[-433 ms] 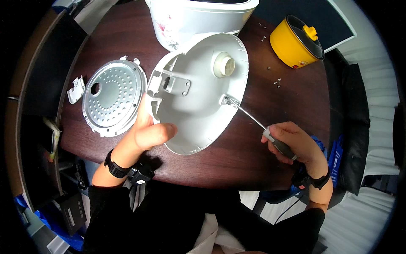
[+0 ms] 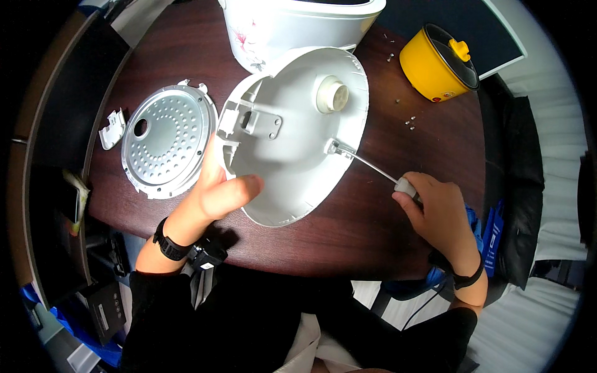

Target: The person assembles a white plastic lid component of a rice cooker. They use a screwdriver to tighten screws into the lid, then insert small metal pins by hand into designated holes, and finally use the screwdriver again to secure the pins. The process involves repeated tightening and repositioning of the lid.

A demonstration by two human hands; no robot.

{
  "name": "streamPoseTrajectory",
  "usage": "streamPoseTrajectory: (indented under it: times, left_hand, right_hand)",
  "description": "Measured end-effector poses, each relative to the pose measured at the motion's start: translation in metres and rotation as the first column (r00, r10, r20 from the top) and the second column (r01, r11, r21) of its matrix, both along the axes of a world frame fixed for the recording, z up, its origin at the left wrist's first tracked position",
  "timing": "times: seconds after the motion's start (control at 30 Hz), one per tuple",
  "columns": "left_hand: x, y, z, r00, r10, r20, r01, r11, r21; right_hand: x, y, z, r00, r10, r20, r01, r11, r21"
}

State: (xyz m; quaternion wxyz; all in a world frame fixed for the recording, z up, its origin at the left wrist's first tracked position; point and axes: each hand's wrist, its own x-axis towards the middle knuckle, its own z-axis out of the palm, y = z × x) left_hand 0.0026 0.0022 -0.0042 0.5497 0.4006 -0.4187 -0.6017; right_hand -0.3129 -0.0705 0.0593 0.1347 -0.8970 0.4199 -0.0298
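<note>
My left hand (image 2: 227, 193) grips the lower left edge of a white plastic rice cooker lid shell (image 2: 298, 168), thumb on its inside, the other fingers hidden behind it. The shell is tilted up, its hollow side showing a round cream socket and a metal hinge plate. My right hand (image 2: 435, 208) is closed round the handle of a screwdriver (image 2: 380, 170). Its tip meets a small fitting (image 2: 334, 147) on the shell's right inner wall; whether it sits in a screw I cannot tell. Left of the shell lies a round silver inner lid (image 2: 168, 146) with dimples and a hole.
A white rice cooker body (image 2: 298, 31) with a flower print stands behind the shell. A yellow pot (image 2: 429, 68) with a dark lid is at the far right, several loose screws (image 2: 410, 122) near it. A small white plastic piece (image 2: 112, 129) lies at the left on the brown table (image 2: 348, 242).
My right hand has turned on the screwdriver, its back now facing up and covering most of the handle. The screwdriver's tip stays at the same fitting, and my left hand keeps its hold.
</note>
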Motion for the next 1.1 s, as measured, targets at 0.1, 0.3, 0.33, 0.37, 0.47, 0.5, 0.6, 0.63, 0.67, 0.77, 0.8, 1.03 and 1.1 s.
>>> streamPoseTrajectory:
  times: [0.1, 0.3, 0.33, 0.37, 0.47, 0.5, 0.6, 0.63, 0.67, 0.77, 0.8, 1.03, 1.1]
  left_hand:
    - [0.0, 0.002, -0.001, 1.0, 0.012, 0.005, -0.012, 1.0, -0.004]
    - [0.001, 0.003, -0.002, 0.997, 0.063, 0.039, -0.062, 0.998, -0.028]
    - [0.0, 0.003, -0.003, 0.997, 0.07, 0.039, -0.069, 0.997, -0.039]
    - [0.001, 0.004, -0.002, 0.997, 0.069, 0.045, -0.068, 0.998, -0.017]
    - [-0.001, 0.004, 0.0, 0.996, 0.08, 0.038, -0.08, 0.997, 0.001]
    - [-0.004, 0.001, 0.001, 0.995, 0.093, 0.021, -0.093, 0.995, -0.025]
    - [-0.003, -0.002, 0.003, 0.995, 0.091, 0.047, -0.089, 0.995, -0.052]
    - [-0.003, -0.002, 0.004, 0.995, 0.088, 0.056, -0.085, 0.995, -0.048]
    - [-0.002, -0.002, 0.005, 0.994, 0.084, 0.064, -0.081, 0.996, -0.045]
    - [-0.003, -0.001, 0.007, 0.995, 0.079, 0.059, -0.076, 0.996, -0.041]
    - [-0.002, -0.001, 0.007, 0.995, 0.074, 0.063, -0.07, 0.996, -0.051]
    - [-0.004, 0.0, 0.006, 0.995, 0.088, 0.042, -0.087, 0.996, -0.029]
    - [-0.003, 0.0, 0.006, 0.998, 0.059, 0.029, -0.059, 0.998, -0.02]
  right_hand:
    - [0.0, -0.001, 0.001, 0.997, 0.034, -0.066, -0.034, 0.999, 0.009]
    - [-0.004, -0.014, -0.001, 0.852, -0.523, 0.012, 0.071, 0.139, 0.988]
    - [-0.007, -0.015, -0.003, 0.832, -0.554, 0.027, 0.011, 0.065, 0.998]
    - [-0.01, -0.016, -0.008, 0.809, -0.586, 0.042, -0.058, -0.008, 0.998]
    - [-0.012, -0.013, -0.012, 0.815, -0.578, 0.044, -0.005, 0.07, 0.998]
    - [-0.01, -0.011, -0.012, 0.829, -0.557, 0.037, 0.055, 0.146, 0.988]
    - [-0.007, -0.007, -0.011, 0.959, -0.271, 0.082, 0.144, 0.715, 0.684]
    - [-0.006, -0.005, -0.009, 0.988, -0.108, 0.11, 0.055, 0.912, 0.406]
    - [-0.004, -0.003, -0.007, 0.992, -0.08, 0.093, 0.049, 0.953, 0.299]
    - [0.001, -0.001, 0.0, 0.999, -0.032, 0.04, 0.029, 0.997, 0.072]
    - [0.001, -0.001, 0.003, 0.999, -0.034, 0.031, 0.032, 0.997, 0.066]
    - [0.006, -0.009, 0.004, 0.98, -0.197, 0.042, 0.145, 0.834, 0.532]
    - [0.007, -0.008, 0.01, 0.973, -0.225, 0.043, 0.171, 0.84, 0.514]
